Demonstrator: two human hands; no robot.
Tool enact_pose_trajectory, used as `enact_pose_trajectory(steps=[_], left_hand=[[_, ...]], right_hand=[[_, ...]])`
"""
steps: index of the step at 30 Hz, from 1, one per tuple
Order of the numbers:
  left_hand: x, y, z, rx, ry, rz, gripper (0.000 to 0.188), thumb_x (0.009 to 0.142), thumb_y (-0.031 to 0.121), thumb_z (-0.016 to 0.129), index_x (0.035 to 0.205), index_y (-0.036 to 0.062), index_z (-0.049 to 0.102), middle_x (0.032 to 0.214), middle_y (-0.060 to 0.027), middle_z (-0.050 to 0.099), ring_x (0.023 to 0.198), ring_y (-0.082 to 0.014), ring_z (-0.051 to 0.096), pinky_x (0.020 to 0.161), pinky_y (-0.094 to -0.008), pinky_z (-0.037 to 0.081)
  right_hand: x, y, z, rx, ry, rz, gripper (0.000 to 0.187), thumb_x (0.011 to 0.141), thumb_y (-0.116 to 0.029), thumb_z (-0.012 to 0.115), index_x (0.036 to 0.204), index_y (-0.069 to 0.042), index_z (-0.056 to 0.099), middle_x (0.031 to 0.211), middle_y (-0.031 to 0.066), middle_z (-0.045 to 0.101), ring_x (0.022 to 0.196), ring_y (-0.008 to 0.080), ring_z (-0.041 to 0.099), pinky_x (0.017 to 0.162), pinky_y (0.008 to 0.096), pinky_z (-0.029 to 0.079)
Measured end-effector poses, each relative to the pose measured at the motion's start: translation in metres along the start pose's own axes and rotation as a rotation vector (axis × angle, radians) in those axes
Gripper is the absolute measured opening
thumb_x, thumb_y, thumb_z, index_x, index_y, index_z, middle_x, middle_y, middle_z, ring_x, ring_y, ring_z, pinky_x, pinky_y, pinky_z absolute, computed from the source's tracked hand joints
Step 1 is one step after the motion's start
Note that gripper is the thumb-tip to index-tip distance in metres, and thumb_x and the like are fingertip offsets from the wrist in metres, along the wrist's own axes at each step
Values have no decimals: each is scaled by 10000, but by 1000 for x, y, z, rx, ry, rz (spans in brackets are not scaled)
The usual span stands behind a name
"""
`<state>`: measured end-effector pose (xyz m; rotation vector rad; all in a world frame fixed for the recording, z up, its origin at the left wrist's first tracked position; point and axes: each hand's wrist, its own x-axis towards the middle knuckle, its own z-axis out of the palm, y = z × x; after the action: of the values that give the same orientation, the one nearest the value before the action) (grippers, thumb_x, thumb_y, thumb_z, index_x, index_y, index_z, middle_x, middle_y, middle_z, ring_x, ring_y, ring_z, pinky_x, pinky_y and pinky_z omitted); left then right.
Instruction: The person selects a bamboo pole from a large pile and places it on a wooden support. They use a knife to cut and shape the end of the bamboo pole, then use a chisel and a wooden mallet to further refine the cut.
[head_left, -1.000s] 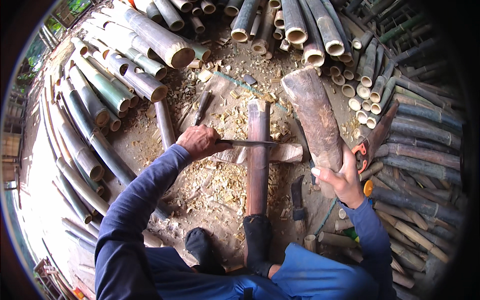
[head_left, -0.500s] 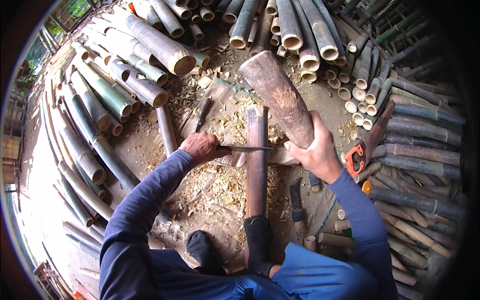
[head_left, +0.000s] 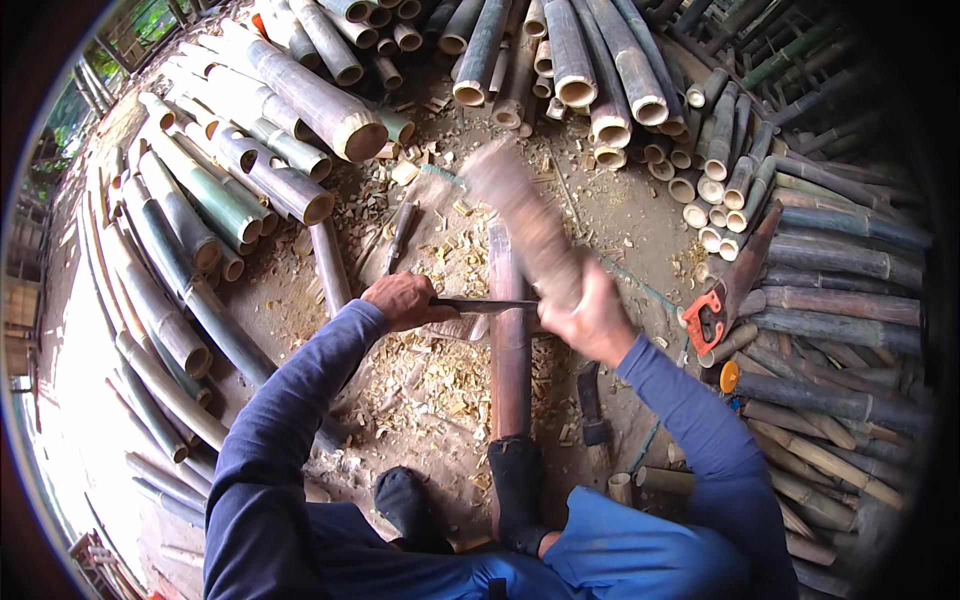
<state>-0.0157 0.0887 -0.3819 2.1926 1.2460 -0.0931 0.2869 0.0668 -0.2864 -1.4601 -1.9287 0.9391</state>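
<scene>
My left hand is closed round the handle of a chisel-like blade, which lies crosswise over a dark reddish-brown bamboo length. My right hand grips the narrow end of a thick wooden mallet, blurred by motion, its wide end slanting up and left above the bamboo. The bamboo runs away from me, and my foot in a black sock rests on its near end. Part of the bamboo's far stretch is hidden behind the mallet.
Wood chips litter the ground around the bamboo. A curved knife lies to its right, a dark-handled tool at the far left. Farther right is an orange-handled saw. Bamboo poles are stacked left, far and right.
My right hand has swung the mallet left and lower, nearer the blade. My left hand and the blade have shifted only slightly.
</scene>
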Motion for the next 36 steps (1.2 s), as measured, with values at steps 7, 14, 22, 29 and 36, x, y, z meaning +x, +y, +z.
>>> enact_pose_trajectory(steps=[7, 14, 22, 29, 36], left_hand=[[-7, -8, -5, -42, -85, -37, 716, 863, 708, 638, 786, 5, 752, 638, -171, 656, 648, -335, 679, 659, -446, 542], [-5, -4, -12, -136, -185, -58, 695, 877, 700, 625, 781, 25, 759, 629, -148, 658, 622, -304, 678, 630, -439, 543], [-71, 30, 30, 228, 354, 231, 352, 968, 490, 595, 982, 138, 621, 786, -59, 638, 647, -248, 645, 598, -409, 516], [-97, 59, 44, -29, 350, -68, 318, 765, 345, 798, 962, 133, 666, 856, -98, 602, 717, -304, 656, 616, -448, 525], [-95, 63, 35, 5, 245, -124, 239, 850, 325, 740, 918, 110, 663, 803, -109, 643, 687, -321, 674, 607, -460, 520]], right_hand=[[28, -14, -35, 36, -382, 106, 542, 681, -237, 831, 1075, 41, 583, 971, 205, 689, 921, 320, 693, 829, 409, 541], [-13, -11, 17, -332, -412, 95, 650, 718, -210, 749, 1221, 73, 451, 1022, 308, 665, 991, 435, 683, 885, 483, 540], [-10, -12, -40, 705, -409, 317, 757, 723, -184, 763, 1368, 33, 432, 1110, 169, 620, 967, 244, 661, 842, 389, 576], [-28, -31, -56, 636, -246, 416, 655, 742, -169, 772, 1323, -12, 514, 1080, 80, 641, 854, 143, 638, 745, 320, 560], [-38, -3, -38, 479, -268, 301, 680, 742, -243, 834, 1297, 7, 530, 1051, 52, 624, 898, 135, 602, 793, 297, 520]])
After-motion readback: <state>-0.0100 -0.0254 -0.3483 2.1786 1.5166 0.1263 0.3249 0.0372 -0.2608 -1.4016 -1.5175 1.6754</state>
